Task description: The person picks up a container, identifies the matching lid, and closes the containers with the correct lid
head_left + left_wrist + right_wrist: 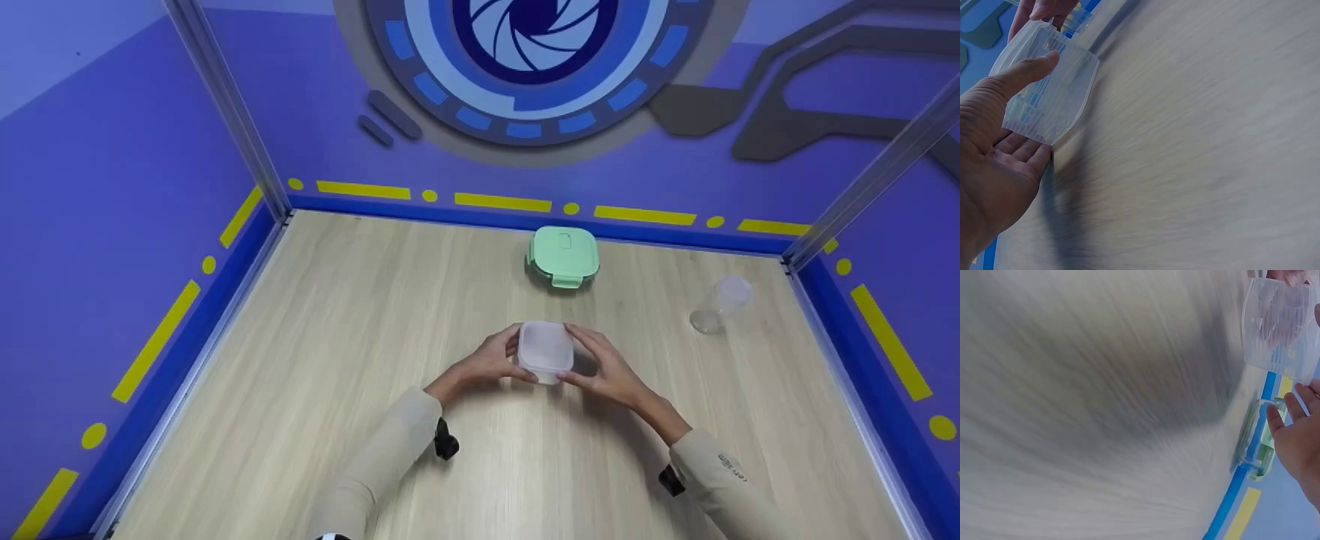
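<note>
A small translucent plastic food container with a frosted, rounded-square lid is between the two hands at the middle of the table. From the left, the left hand holds it, thumb along the near side and fingers at the left and far side. The right hand holds the opposite side, with its thumb at the near right corner and a fingertip at the far right corner. In the left wrist view, the ribbed clear wall of the container shows beyond the thumb. Whether its base touches the table cannot be told.
Behind the hands stands a glass food box with a mint-green clip lid, close to the back wall. A clear bottle or jar with a pale cap is to the right. Blue-purple panels enclose the wooden table at left, back and right.
</note>
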The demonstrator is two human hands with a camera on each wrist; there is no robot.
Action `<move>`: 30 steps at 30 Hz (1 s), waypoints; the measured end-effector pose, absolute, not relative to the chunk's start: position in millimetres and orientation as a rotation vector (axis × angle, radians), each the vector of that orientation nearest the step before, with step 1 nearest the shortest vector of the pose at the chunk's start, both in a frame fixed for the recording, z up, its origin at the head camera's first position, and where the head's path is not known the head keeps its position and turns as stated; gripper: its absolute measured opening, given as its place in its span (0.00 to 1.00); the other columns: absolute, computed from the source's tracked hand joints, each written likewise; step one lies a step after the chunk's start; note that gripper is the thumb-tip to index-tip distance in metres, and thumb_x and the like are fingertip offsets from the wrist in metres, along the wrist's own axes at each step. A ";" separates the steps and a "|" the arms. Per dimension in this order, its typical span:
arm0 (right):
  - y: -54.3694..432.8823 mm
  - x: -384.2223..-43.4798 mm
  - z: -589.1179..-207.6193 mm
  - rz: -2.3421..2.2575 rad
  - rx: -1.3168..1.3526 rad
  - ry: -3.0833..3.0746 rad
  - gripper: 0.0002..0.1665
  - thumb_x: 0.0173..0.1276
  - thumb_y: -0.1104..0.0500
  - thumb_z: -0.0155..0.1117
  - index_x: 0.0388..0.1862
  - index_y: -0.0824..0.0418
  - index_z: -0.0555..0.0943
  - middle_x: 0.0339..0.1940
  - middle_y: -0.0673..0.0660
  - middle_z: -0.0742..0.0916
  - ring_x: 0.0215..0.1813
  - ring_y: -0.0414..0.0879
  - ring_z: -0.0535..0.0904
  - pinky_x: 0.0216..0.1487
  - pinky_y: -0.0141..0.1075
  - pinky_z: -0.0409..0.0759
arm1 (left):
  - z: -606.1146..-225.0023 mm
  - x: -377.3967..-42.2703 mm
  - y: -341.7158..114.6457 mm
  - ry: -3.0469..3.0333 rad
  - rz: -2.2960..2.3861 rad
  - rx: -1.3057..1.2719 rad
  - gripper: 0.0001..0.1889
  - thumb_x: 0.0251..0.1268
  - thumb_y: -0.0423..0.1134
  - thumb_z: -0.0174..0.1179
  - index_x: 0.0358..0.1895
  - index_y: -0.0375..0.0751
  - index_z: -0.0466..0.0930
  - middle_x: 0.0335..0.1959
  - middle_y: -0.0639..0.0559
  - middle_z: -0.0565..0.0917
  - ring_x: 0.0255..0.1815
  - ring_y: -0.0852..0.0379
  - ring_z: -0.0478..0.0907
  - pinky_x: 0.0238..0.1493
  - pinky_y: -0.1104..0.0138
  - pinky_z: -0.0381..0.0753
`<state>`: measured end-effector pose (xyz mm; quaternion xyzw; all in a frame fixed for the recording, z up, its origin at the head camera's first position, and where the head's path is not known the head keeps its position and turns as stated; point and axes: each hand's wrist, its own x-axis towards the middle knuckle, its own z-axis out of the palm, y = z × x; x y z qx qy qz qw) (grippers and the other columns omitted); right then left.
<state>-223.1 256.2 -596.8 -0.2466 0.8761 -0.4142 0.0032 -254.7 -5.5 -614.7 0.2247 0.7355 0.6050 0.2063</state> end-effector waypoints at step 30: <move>253.6 -226.1 -590.4 -1.626 -0.601 2.715 0.22 0.64 0.68 0.73 0.58 0.67 0.83 0.60 0.65 0.84 0.61 0.64 0.81 0.54 0.57 0.84 | -609.2 -250.5 -21.0 2.064 1.719 0.554 0.42 0.55 0.24 0.73 0.74 0.32 0.63 0.72 0.34 0.72 0.75 0.39 0.70 0.74 0.56 0.72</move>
